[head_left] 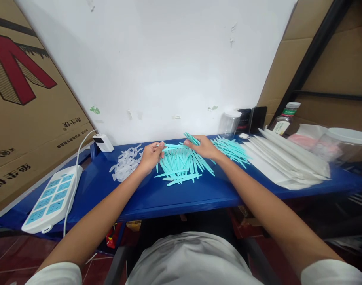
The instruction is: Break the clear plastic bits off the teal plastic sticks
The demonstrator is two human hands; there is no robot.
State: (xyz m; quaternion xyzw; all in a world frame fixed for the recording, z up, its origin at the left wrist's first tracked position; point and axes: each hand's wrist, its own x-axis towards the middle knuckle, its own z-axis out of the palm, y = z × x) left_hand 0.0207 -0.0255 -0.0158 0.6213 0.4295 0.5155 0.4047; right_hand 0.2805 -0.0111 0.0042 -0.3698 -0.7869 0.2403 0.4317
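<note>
My left hand [152,157] pinches the left end of a slim turquoise stick [173,146] held level above a heap. My right hand [203,147] is closed around several turquoise sticks [192,138], whose tips poke out to the left; its fingers are near the right end of the level stick. Below both hands lies a loose heap of turquoise sticks [182,164], tapered and plastic-looking. Left of my left hand is a pile of small translucent whitish pieces [126,164]. A second group of turquoise sticks [232,150] lies to the right of my right hand.
The blue table [183,202] stands against a white wall. At left are a power strip [53,198], its cable and a small white device [103,143]. White packets [290,158], a lidded jar [230,122], a bottle [284,118] and a large tub [343,144] stand at right.
</note>
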